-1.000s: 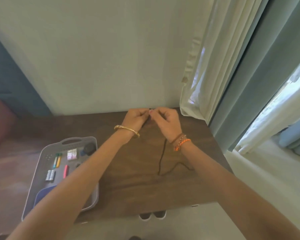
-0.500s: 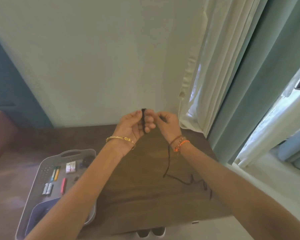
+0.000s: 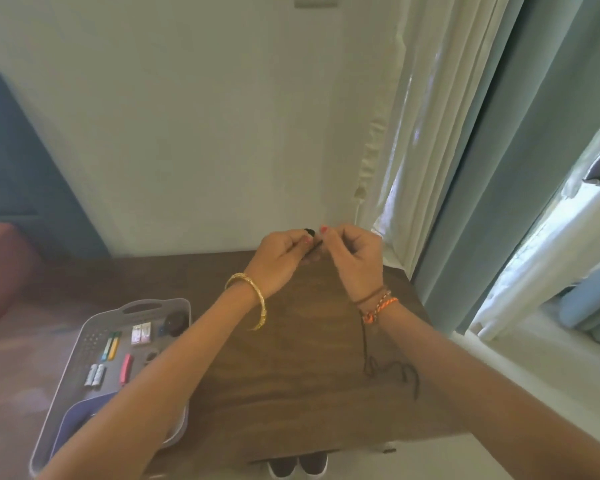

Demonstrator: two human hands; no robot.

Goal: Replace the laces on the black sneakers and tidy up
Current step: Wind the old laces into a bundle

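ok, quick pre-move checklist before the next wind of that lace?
1. Left hand holds the wound bundle: ok, fingers curled round it.
2. Right hand pinches the lace: ok.
3. Loose tail free of knots: cannot tell, it lies in squiggles on the table.
4. Tail clear of the tray: ok, apart, on the far side.
5. Tail on the table, not over its edge: ok.
6. Sneakers laced: cannot tell, only the toes show below the table edge.
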